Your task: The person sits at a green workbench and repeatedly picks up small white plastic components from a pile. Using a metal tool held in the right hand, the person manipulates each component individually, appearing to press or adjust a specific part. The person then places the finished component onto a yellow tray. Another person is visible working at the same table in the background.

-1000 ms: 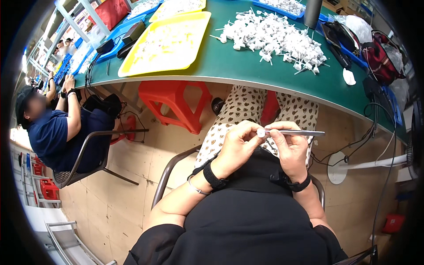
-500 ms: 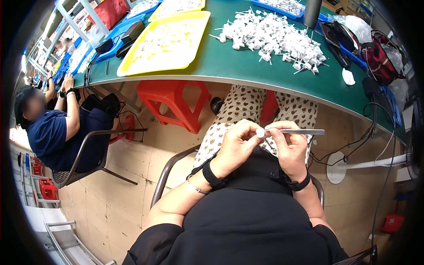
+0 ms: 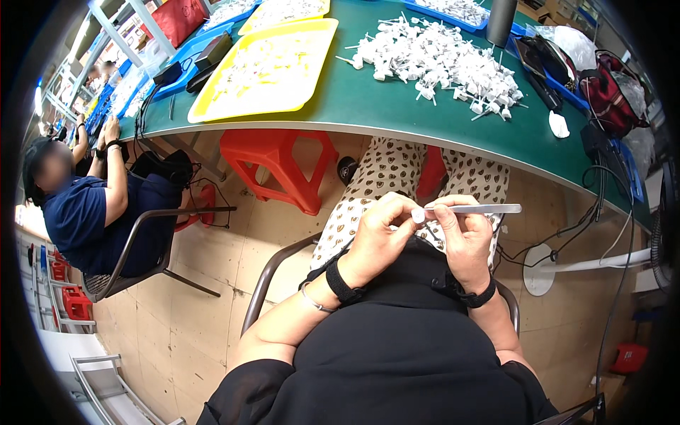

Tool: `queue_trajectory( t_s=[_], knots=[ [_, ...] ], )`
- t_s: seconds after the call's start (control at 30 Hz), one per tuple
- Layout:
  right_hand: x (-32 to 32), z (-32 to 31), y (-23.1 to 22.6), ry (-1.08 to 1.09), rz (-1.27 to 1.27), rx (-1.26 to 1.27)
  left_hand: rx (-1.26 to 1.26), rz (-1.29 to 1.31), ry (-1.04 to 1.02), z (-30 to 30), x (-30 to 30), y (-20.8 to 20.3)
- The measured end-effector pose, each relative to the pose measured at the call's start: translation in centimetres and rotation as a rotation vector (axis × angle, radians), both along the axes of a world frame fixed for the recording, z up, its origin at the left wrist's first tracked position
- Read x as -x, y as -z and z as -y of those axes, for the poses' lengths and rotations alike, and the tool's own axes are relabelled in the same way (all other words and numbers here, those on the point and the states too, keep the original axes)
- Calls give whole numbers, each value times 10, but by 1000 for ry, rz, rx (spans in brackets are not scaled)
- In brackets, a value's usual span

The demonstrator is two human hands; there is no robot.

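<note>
Above my lap, my left hand [image 3: 383, 232] pinches a small white plastic piece [image 3: 418, 214] between thumb and fingertips. My right hand [image 3: 465, 239] is closed on slim metal tweezers [image 3: 491, 209], whose rear end sticks out to the right. The tips of the tweezers are hidden by my fingers, close to the white piece; whether they touch it I cannot make out. Beyond my hands, a heap of similar white pieces with thin stems [image 3: 432, 60] lies on the green table [image 3: 347, 106].
A yellow tray [image 3: 317, 71] of small parts sits left of the heap. A dark cylinder [image 3: 501, 21] and a plaid bag [image 3: 610, 92] stand at the right. Under the table is a red stool [image 3: 273, 152]. A co-worker [image 3: 106, 205] sits at the left. Cables hang at the right.
The tweezers have turned slightly, showing more of their flat side, and the white piece is tilted a little differently. Both hands stay in nearly the same place.
</note>
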State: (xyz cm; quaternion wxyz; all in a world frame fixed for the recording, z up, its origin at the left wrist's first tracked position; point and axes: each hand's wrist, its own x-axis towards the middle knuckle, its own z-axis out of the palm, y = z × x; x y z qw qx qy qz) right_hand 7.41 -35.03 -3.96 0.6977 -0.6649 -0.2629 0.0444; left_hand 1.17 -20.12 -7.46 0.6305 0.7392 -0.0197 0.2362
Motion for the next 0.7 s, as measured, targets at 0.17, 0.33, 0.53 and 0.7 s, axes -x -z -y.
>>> queue_trajectory(
  t_s=[0.17,0.33,0.53,0.7],
  knots=[
    [1,-2,1,8,-15,-29,-119,59,-27,-2,-1,3],
    [0,-1,0,-11,-25,-31,-91,49,-31,0,0,0],
    [1,-1,0,-5,-14,-4,-67,39,-25,0,0,3],
    [0,-1,1,-5,4,-21,-24,25,-9,1,0,2]
  ],
)
